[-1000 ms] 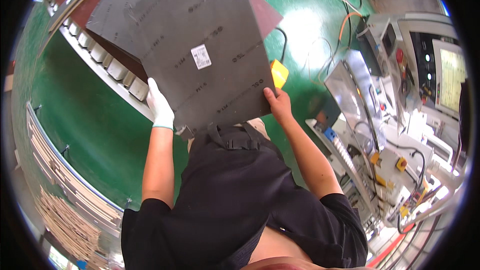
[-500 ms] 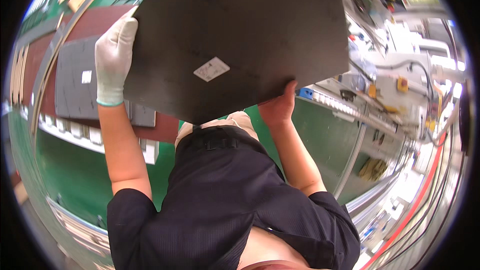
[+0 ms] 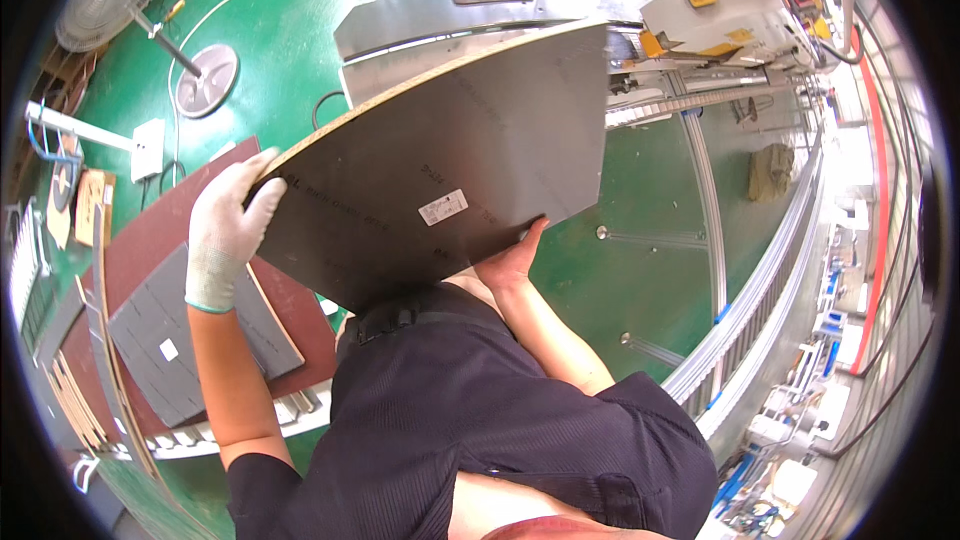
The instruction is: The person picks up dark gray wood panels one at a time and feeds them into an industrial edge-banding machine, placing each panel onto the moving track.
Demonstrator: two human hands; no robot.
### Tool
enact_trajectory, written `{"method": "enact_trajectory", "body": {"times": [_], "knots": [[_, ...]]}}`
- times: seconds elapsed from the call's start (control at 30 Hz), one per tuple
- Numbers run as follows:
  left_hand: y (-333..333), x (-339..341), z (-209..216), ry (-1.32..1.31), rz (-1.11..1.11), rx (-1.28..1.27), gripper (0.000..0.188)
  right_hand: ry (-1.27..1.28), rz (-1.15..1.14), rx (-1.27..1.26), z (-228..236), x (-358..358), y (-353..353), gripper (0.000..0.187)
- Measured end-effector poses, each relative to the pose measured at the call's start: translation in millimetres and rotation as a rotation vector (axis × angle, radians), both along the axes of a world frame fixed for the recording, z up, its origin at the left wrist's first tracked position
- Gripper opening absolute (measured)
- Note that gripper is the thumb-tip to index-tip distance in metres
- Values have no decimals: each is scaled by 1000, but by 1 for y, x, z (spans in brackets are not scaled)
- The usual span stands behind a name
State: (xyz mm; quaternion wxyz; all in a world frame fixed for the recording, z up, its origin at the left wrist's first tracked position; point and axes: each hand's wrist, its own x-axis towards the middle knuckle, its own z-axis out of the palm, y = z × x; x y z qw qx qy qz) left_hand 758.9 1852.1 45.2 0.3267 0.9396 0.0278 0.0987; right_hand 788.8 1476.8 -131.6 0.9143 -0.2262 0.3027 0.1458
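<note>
A large dark grey board (image 3: 400, 160) with a light brown edge is held up in front of my body, tilted. Near its middle is a small white label (image 3: 443, 207). My left hand (image 3: 225, 225), in a white glove, grips the board's left corner, thumb on the face toward me and fingers behind the edge. Bare, my right hand (image 3: 512, 258) holds the lower edge, with its thumb on the near face; the fingers are mostly hidden underneath. The board's near corner lies against my waist.
At left, another grey board (image 3: 170, 315) lies on a reddish-brown sheet (image 3: 240, 165) over a roller conveyor. A pedestal fan (image 3: 205, 80) stands on the green floor. Ahead and to the right is a machine (image 3: 720, 25) with a red button; metal rails (image 3: 755, 290) run along the right.
My body has turned right, and the stacked boards have swung lower left in view. The held board has tipped, now showing its far edge. Both hands keep their grip.
</note>
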Motion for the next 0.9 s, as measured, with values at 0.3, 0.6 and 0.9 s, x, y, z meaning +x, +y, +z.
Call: {"method": "enact_trajectory", "body": {"times": [0.3, 0.6, 0.9], "knots": [[15, 77, -122, 11, 377, -617, 37, 189, -29, 39, -33, 22, -33, 102], [-66, 157, -142, -128, 313, -869, 42, 196, -52, 94, -7, 81, -83, 100], [-151, 234, -157, 20, -139, 441, 64, 266, -123, 71, 32, 160, -143, 69]]}}
